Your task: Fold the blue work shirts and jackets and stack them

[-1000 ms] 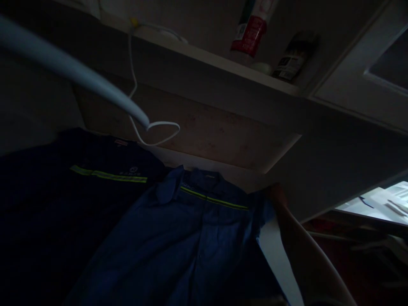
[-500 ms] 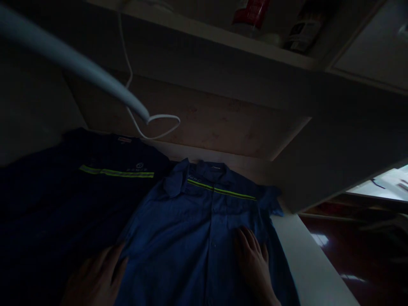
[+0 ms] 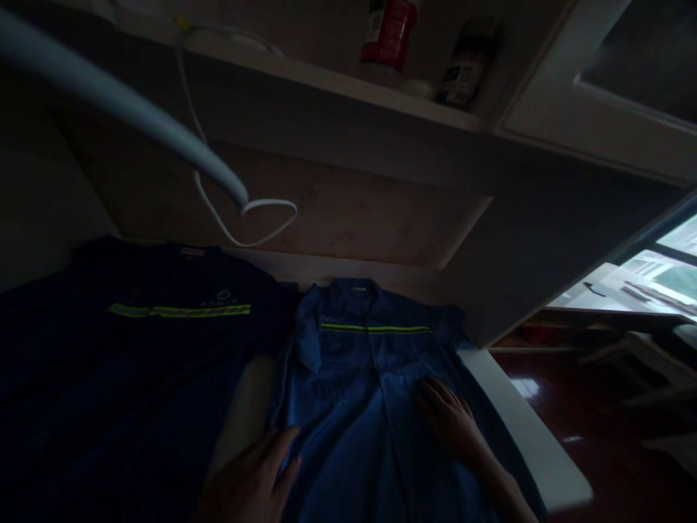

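A blue work shirt point(image 3: 348, 407) with a thin yellow-green stripe across its chest lies buttoned and face up, collar toward the wall. My right hand point(image 3: 446, 418) rests flat on the right side of its front, fingers stretched out. At the shirt's left edge is my left hand point(image 3: 253, 476), thumb apart from its fingers; it is dim and partly cut off by the frame's bottom. Left of it, a darker navy work shirt point(image 3: 163, 363) with a wider reflective stripe is spread out. A strip of pale table point(image 3: 247, 403) shows between the two shirts.
A pale lamp-like bar point(image 3: 136, 120) hangs at upper left with a looped white cord point(image 3: 218, 221). Above runs a shelf point(image 3: 305, 73) holding a red-labelled container point(image 3: 388, 36) and a dark jar point(image 3: 462, 73). A cabinet side panel point(image 3: 523, 240) stands at right, above the table's right edge.
My left hand has moved right along with the blue shirt's left edge, baring table between the shirts. Folds have formed in the shirt's front. The view has swung slightly right.
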The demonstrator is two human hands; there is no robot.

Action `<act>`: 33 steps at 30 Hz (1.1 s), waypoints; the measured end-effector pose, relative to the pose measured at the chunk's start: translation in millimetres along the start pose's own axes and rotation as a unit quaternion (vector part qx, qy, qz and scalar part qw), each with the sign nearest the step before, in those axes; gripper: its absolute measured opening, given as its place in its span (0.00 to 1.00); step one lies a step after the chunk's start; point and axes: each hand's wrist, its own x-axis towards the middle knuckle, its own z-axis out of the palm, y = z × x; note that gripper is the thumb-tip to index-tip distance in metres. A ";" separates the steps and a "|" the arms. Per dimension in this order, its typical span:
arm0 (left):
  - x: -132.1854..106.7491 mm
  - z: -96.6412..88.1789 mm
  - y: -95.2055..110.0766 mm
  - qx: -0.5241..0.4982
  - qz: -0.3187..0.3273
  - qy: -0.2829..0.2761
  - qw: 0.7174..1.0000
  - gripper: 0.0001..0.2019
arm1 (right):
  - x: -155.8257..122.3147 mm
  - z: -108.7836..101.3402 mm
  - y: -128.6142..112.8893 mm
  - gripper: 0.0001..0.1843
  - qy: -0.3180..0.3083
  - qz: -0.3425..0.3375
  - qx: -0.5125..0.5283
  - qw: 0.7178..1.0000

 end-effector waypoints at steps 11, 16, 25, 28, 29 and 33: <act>167.6 21.9 -10.2 0.260 0.140 0.063 0.953 0.18 | 10.6 15.6 -45.0 0.26 0.091 -0.010 0.003 0.996; 179.6 -25.2 -79.6 0.092 0.031 0.072 0.993 0.19 | 10.0 13.4 -40.8 0.26 0.086 -0.012 0.005 0.996; 188.6 -96.8 -189.2 -0.170 -0.351 0.154 0.908 0.19 | 13.2 25.6 -30.8 0.26 0.114 -0.028 0.012 0.993; 188.5 -87.7 -183.6 -0.239 -0.351 0.164 0.890 0.26 | 17.7 25.8 -31.0 0.26 0.107 -0.007 0.022 0.994; 188.6 -83.3 -177.7 -0.254 -0.343 0.168 0.889 0.29 | 21.0 24.5 -35.4 0.25 0.109 -0.002 0.027 0.994; 185.0 -62.6 -151.5 -0.262 -0.274 0.191 0.905 0.41 | 42.2 9.3 -95.2 0.25 0.115 -0.052 0.095 0.987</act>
